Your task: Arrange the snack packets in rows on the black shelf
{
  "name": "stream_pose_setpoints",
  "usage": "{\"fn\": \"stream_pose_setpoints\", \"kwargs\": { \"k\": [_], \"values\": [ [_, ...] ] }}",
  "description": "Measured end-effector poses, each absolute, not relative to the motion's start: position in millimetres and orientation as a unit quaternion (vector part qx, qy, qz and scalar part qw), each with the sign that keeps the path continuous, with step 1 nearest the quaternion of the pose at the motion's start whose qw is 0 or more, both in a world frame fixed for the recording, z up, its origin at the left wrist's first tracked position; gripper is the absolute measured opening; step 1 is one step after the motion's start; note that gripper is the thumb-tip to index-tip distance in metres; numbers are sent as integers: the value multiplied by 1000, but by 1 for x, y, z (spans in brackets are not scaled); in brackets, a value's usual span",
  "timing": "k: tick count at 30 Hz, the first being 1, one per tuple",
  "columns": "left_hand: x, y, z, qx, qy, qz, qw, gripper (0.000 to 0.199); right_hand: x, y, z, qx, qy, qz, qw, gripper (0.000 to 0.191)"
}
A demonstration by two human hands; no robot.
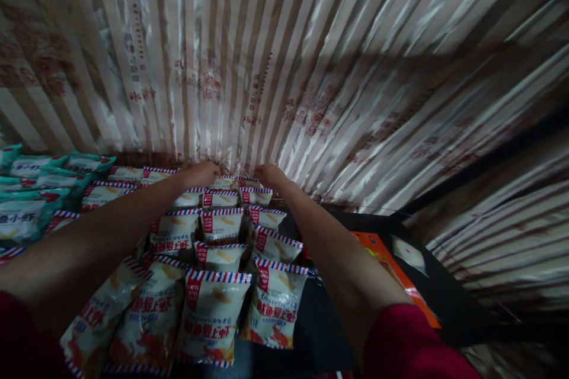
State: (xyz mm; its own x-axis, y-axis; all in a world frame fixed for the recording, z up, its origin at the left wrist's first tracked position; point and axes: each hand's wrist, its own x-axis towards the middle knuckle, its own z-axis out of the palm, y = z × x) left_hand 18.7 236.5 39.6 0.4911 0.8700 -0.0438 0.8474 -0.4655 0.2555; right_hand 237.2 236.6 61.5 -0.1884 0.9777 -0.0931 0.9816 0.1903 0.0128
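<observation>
My left hand (204,174) reaches to the back row of white snack bags with red-and-blue striped top edges. Its fingers are curled at the upper edge of a snack bag (223,183). Close by on the right, my right hand (270,174) has its fingers closed at the top of the neighbouring snack bag (249,183). Dim light and distance blur the fingertips. Rows of the same kind of bag, such as a front snack bag (213,314), stand upright or lean back between and below my forearms.
Teal snack bags (26,213) are grouped at the left. A dark tabletop (315,331) shows beside the rows. Right of my right forearm lie an orange package (377,249) and a pale, flat item (409,254). A striped, printed curtain (249,59) hangs close behind.
</observation>
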Motion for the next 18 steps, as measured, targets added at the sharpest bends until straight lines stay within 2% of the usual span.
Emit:
{"fn": "stream_pose_setpoints", "kwargs": {
  "k": [6,11,15,18],
  "values": [
    [43,227,45,862,493,47,104,34,265,220,54,680,727,-92,-12,31],
    [60,230,40,869,479,41,114,31,279,215,42,692,690,-195,-80,24],
    [69,232,37,875,463,37,136,30,289,209,29,705,634,-283,-141,48],
    [74,234,34,874,461,42,145,31,294,204,20,699,549,-411,-203,59]
  ]
}}
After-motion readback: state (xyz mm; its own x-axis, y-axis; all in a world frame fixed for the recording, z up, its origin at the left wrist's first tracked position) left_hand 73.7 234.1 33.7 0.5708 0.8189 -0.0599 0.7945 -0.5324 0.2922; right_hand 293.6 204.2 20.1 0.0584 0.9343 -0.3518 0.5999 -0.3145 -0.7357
